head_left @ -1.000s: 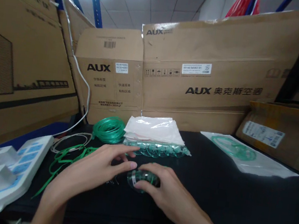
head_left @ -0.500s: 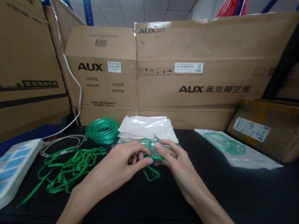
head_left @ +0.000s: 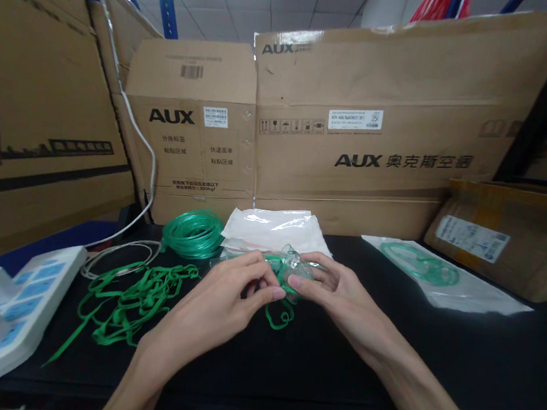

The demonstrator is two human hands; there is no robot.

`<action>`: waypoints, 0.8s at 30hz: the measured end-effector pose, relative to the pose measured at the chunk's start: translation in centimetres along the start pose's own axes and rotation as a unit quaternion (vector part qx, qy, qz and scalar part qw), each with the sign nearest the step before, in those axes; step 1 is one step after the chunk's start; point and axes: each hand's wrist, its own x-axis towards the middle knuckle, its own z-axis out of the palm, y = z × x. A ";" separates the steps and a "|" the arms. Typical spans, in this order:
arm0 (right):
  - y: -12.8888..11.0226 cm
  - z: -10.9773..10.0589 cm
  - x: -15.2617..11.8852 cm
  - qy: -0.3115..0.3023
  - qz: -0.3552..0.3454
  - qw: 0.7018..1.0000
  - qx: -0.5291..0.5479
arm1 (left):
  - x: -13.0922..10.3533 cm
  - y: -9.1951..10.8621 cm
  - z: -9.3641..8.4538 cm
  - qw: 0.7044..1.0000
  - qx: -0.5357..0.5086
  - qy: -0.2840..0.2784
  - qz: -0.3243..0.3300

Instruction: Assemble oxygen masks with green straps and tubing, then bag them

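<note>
Between my hands is a clear plastic oxygen mask [head_left: 297, 267], held above the black table. My right hand [head_left: 337, 291] is closed around its right side, thumb on the near face. My left hand [head_left: 242, 288] pinches a green elastic strap [head_left: 280, 317] at the mask's left edge; a loop of the strap dangles below the fingers. The spot where strap and mask meet is partly hidden by my fingertips. Just behind the hands lies a stack of white plastic bags [head_left: 278, 229]. A coil of green tubing [head_left: 192, 233] sits to the left of the stack.
A tangle of green straps [head_left: 137, 298] lies left of my hands, near a thin pale cable [head_left: 117, 262] and a white power strip [head_left: 33, 301]. On the right are a bag with green tubing inside [head_left: 445, 281] and a cardboard box [head_left: 515, 240]. Cardboard panels [head_left: 394, 133] stand behind.
The mask has turned in my right hand so that more of its clear body shows. My left hand keeps its pinch on the strap. The whole view has shifted slightly.
</note>
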 end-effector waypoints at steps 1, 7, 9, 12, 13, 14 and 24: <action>-0.1 -0.1 0.0 0.000 -0.003 1.000 -0.003 | 0.0 -0.1 -0.1 1.000 0.001 -0.001 0.000; -0.4 -1.1 0.1 0.028 -0.011 1.000 0.008 | -0.5 -1.3 -1.9 0.999 0.023 -0.011 -0.022; -0.4 -1.3 0.2 0.036 -0.014 0.999 0.004 | -0.7 -1.6 -2.3 0.999 0.028 -0.009 -0.031; -0.2 -1.2 0.3 0.028 -0.015 0.999 -0.021 | -0.6 -1.4 -2.1 0.999 0.033 -0.003 -0.032; -0.1 -1.1 0.3 0.019 -0.013 0.999 -0.028 | -0.5 -1.3 -1.9 0.999 0.036 0.005 -0.028; 0.0 -0.9 0.4 0.011 -0.010 0.999 -0.034 | -0.4 -1.1 -1.6 0.999 0.040 0.016 -0.022; -0.2 -1.1 0.5 -0.014 -0.021 0.997 -0.070 | 0.1 -0.8 -0.4 0.998 0.053 0.016 0.016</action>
